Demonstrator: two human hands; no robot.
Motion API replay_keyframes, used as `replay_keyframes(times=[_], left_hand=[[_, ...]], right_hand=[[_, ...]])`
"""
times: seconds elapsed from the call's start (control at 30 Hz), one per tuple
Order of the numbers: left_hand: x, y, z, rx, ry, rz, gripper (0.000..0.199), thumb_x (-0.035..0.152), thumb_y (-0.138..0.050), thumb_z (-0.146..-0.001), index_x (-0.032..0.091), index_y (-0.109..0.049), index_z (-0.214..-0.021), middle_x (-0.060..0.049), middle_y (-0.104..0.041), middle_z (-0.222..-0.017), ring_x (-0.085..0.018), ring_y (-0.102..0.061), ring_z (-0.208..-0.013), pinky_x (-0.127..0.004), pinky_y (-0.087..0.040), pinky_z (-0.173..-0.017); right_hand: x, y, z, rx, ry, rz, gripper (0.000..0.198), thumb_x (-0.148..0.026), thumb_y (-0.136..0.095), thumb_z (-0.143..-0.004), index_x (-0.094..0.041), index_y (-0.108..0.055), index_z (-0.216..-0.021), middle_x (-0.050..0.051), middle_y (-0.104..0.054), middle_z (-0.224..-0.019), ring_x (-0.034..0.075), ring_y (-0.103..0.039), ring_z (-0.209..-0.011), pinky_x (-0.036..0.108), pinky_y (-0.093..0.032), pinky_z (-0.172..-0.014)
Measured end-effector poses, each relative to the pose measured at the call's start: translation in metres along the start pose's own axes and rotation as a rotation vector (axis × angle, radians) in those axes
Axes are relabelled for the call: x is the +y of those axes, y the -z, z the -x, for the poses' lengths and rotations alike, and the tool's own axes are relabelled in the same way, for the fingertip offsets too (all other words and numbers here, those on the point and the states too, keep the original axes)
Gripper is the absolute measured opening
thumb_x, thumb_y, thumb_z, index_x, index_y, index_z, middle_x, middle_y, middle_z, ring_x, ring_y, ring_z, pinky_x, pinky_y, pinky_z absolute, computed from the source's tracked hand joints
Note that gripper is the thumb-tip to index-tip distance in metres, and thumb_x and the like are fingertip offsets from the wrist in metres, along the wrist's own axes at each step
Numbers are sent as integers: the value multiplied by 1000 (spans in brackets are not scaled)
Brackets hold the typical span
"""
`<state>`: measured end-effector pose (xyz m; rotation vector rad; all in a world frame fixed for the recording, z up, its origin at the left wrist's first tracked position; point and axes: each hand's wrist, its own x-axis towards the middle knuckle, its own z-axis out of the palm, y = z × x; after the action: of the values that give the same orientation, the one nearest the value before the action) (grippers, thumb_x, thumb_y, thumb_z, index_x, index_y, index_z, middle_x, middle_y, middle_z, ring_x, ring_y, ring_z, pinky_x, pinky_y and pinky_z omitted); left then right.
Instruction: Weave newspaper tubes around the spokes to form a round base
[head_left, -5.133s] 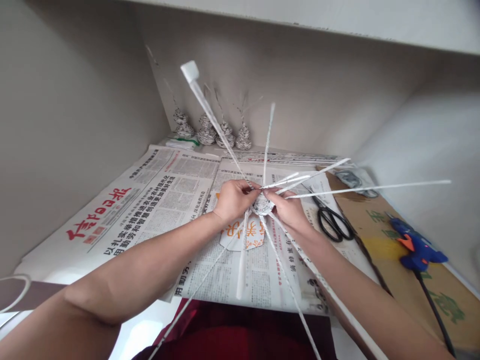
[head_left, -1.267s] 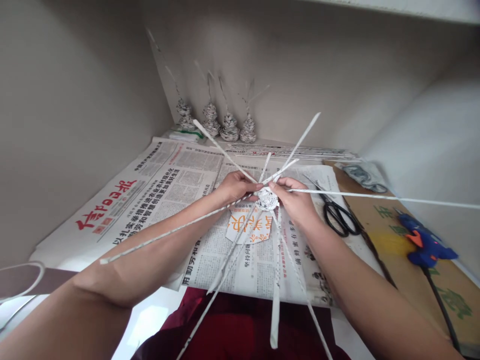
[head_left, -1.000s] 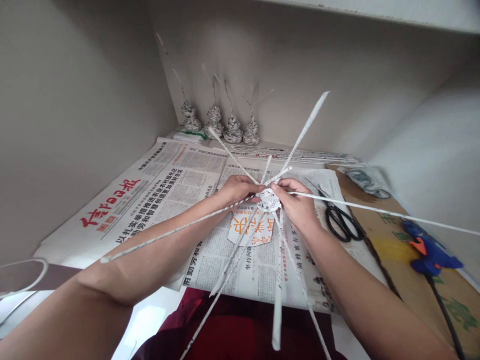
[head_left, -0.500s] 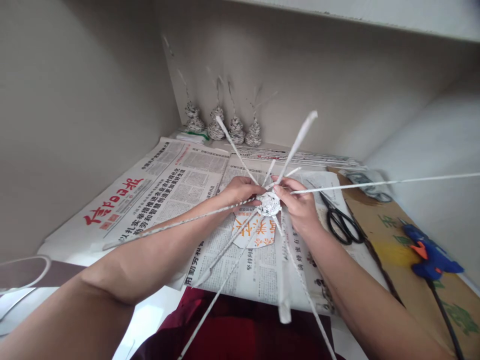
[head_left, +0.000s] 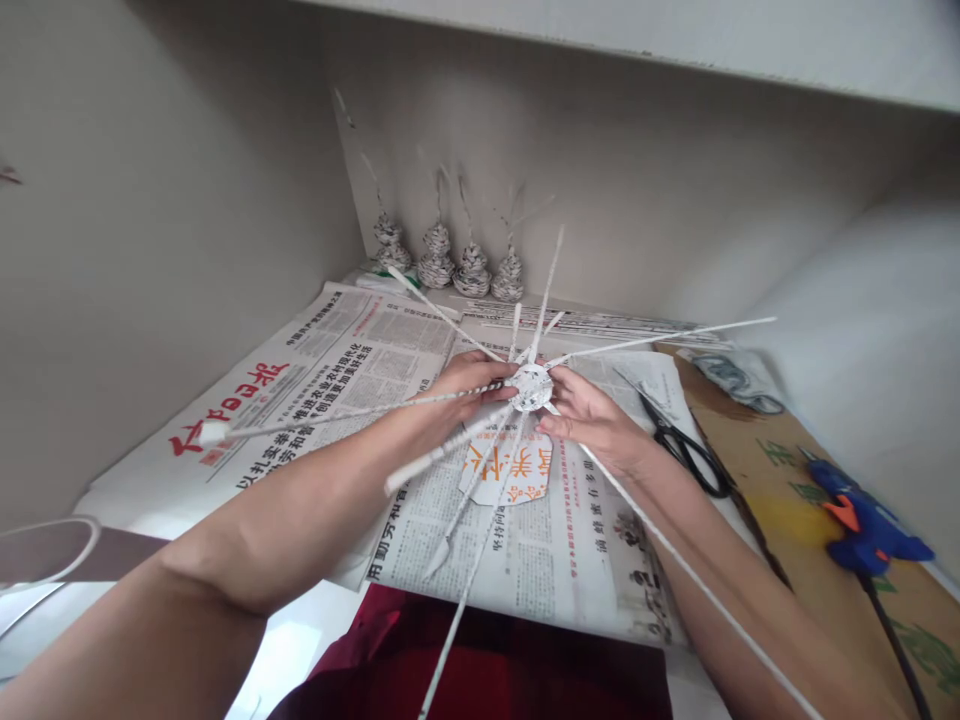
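Note:
A small round woven newspaper base (head_left: 532, 388) is held up between my hands, with several rolled paper strands radiating from it. My left hand (head_left: 474, 385) grips its left edge, with the thumb near the rim and a strand (head_left: 360, 410) running out over the forearm. My right hand (head_left: 589, 410) is curled round the right side of the base, thumb low and partly apart from the fingers. Its fingertips are partly hidden behind the base. One long strand (head_left: 675, 555) passes over my right palm and forearm. Below the base lies a white card (head_left: 506, 470) with orange characters.
Newspaper sheets (head_left: 300, 400) cover the work surface. Several woven gourd-shaped pieces (head_left: 472, 270) stand along the back wall beside paper rods (head_left: 600, 325). On the right are black scissors (head_left: 690, 455), cardboard (head_left: 765, 480) and a blue glue gun (head_left: 870, 520).
The woven base has turned and tilted so its round face shows more, and its strands point in new directions. My right thumb has come off the rim and moved lower.

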<state>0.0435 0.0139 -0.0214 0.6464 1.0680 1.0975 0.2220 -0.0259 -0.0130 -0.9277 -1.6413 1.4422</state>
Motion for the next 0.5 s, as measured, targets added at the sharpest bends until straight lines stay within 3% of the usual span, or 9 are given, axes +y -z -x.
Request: replay_keyframes(times=[0.07,0.2,0.27,0.37,0.5], left_hand=[[0,-1,1,-38,10,-23,12,4,-71,-66,9,-61,-66,-5,-65,-63,-12,-63,-57,-21,-53,-54],[-3,0,6,-130,26,-92,13,6,-73,-63,9,-64,-72,-5,-65,-66,-12,-62,-57,-22,-53,-56],[-4,-1,9,-158,24,-118,14,7,-74,-62,10,-64,-71,-3,-62,-62,-10,-60,-55,-24,-54,-57],[-6,-2,12,-183,38,-140,14,8,-74,-61,11,-62,-67,2,-53,-52,-8,-53,-50,-26,-55,-57],[-7,-1,11,-242,47,-159,19,11,-76,-59,12,-57,-58,3,-47,-50,-6,-48,-48,-24,-54,-56]], right_hand=[[6,1,-2,62,-8,54,52,-28,-77,-63,-22,-59,-111,5,-66,-107,20,-63,-95,33,-50,-83],[20,-5,-7,278,-85,111,30,-34,-70,-70,-18,-64,-94,3,-69,-82,14,-59,-60,25,-46,-51],[25,-9,-9,384,-83,86,28,-39,-69,-71,-17,-65,-89,2,-68,-74,12,-54,-51,23,-41,-44],[30,-12,-11,501,-19,63,30,-42,-71,-68,-17,-65,-84,1,-67,-69,14,-57,-53,25,-44,-48],[32,-12,-11,539,40,58,29,-42,-73,-67,-17,-64,-80,2,-67,-68,15,-60,-58,27,-47,-55]])
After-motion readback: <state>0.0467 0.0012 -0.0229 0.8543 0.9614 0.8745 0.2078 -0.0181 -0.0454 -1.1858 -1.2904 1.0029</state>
